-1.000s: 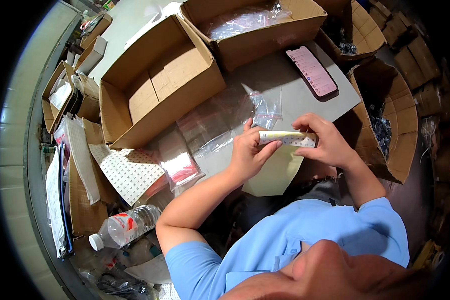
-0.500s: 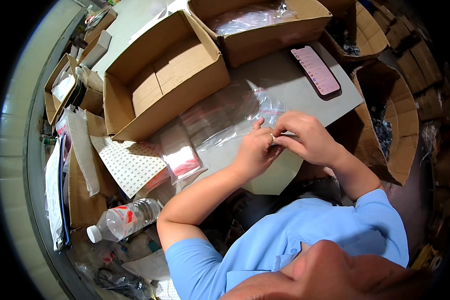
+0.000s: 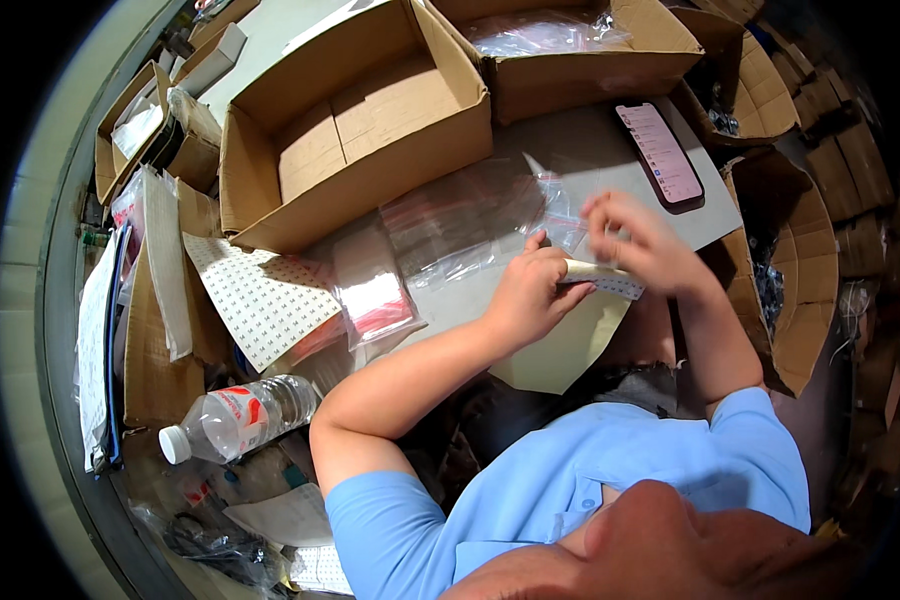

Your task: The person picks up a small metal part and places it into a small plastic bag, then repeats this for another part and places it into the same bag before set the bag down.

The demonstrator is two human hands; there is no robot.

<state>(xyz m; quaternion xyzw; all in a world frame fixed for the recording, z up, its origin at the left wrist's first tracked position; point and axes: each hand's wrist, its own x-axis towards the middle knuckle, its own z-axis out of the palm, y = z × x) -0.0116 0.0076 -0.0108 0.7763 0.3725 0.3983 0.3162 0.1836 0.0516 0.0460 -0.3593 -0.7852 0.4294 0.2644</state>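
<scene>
My left hand point(image 3: 535, 290) pinches a narrow white label strip point(image 3: 610, 280) with small printed marks, its thumb below and fingers above. Just beyond the strip's right end hovers my right hand point(image 3: 635, 240), its fingers curled and smeared by motion, so whatever they hold is hidden. Under the left hand shows a pale yellow surface point(image 3: 560, 345); whether it joins the strip I cannot tell. Clear zip bags point(image 3: 460, 215) with red stripes lie on the grey table just past my hands. A printed label sheet point(image 3: 260, 300) rests to the left, beside a bag with white and red contents point(image 3: 370, 290).
A cardboard box point(image 3: 370, 180) stands beyond the bags, and another box point(image 3: 590, 85) with clear bags is behind it. The phone point(image 3: 660, 155) lies at the right. Cartons point(image 3: 800, 270) with dark items flank the table. A plastic bottle point(image 3: 240, 418) lies at the lower left.
My right hand has come away from the left and risen slightly to the right. The label strip now shows in my left hand. The whole view has shifted slightly.
</scene>
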